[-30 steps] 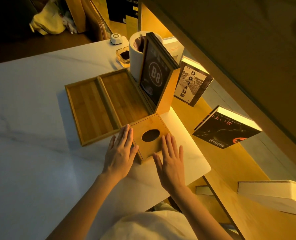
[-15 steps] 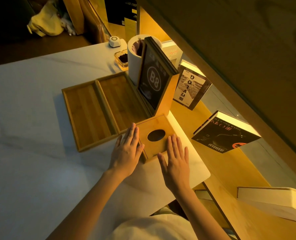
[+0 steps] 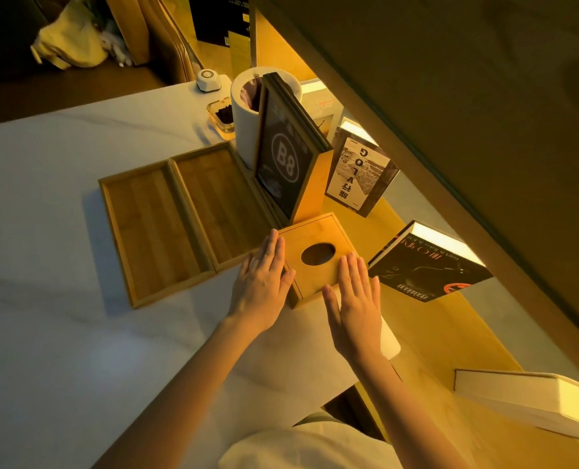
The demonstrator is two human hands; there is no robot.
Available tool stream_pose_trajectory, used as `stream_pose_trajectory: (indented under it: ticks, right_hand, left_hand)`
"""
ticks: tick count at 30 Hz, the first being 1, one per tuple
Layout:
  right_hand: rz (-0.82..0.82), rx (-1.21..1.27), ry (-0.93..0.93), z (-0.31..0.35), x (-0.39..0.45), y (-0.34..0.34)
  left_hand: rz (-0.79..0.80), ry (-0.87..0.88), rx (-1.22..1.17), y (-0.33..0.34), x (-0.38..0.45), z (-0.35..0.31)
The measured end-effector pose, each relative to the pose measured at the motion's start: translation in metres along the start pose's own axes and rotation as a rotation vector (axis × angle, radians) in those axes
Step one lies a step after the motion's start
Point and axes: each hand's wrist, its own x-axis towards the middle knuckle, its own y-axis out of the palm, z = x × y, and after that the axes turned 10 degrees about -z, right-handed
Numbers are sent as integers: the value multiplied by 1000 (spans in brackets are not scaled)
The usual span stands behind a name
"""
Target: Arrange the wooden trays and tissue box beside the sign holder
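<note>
Both hands slid forward with the tissue box (image 3: 315, 257), now by the sign holder (image 3: 289, 164), left hand (image 3: 262, 286) and right hand (image 3: 357, 304) flat-open bracketing its sides, gripping nothing; looks light, rigid, smooth, so squeeze opposite walls.

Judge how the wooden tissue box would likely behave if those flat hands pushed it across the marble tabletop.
The tissue box looks rigid, with a flat base, so it would probably slide rather than roll. Its squat shape makes tipping unlikely. The tabletop looks smooth, so flat palms, left hand and right hand, should move it easily, though it sits near the table's corner.
</note>
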Motion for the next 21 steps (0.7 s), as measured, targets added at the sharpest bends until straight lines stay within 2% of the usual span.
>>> stream_pose_trajectory:
  ticks: [12, 21]
  right_hand:
    - [61, 23, -13, -15, 23, -7]
    - [13, 8, 3, -5, 23, -10]
  left_hand:
    - [-33, -48, -2, 12, 13, -13]
    - [14, -63, -29, 7, 16, -13]
